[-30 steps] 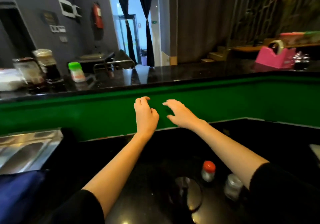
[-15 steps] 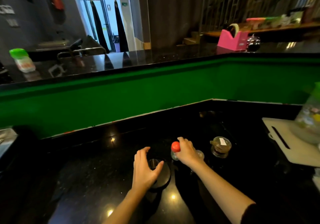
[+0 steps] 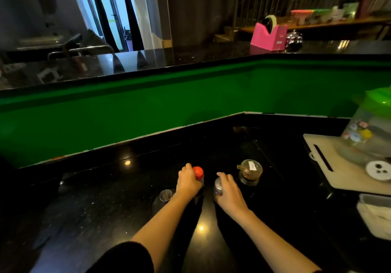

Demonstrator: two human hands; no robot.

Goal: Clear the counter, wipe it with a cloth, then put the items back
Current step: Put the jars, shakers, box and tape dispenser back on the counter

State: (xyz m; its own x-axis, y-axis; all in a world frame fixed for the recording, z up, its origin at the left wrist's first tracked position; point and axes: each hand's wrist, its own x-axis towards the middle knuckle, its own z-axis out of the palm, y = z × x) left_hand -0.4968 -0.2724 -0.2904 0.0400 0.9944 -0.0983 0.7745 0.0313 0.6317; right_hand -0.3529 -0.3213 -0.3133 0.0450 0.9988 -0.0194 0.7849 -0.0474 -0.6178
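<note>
On the black counter (image 3: 105,205) my left hand (image 3: 188,182) grips a small shaker with a red cap (image 3: 198,173). Just to its right, my right hand (image 3: 229,192) curls round a small clear shaker with a silver top (image 3: 218,186). A lidded glass jar (image 3: 250,172) stands free further right. A round dark lid with a metal knob (image 3: 164,197) lies flat on the counter beside my left wrist.
A green wall (image 3: 148,114) backs the counter, with a higher black bar top (image 3: 190,58) carrying a pink tape dispenser (image 3: 268,36). At right lie a pale cutting board (image 3: 330,162) bearing a green-lidded pitcher (image 3: 372,129), and a white container (image 3: 374,213).
My left hand moved from the dark lid to the red-capped shaker. My right hand let go of that shaker and took the silver-topped one. The view shifted slightly left and down.
</note>
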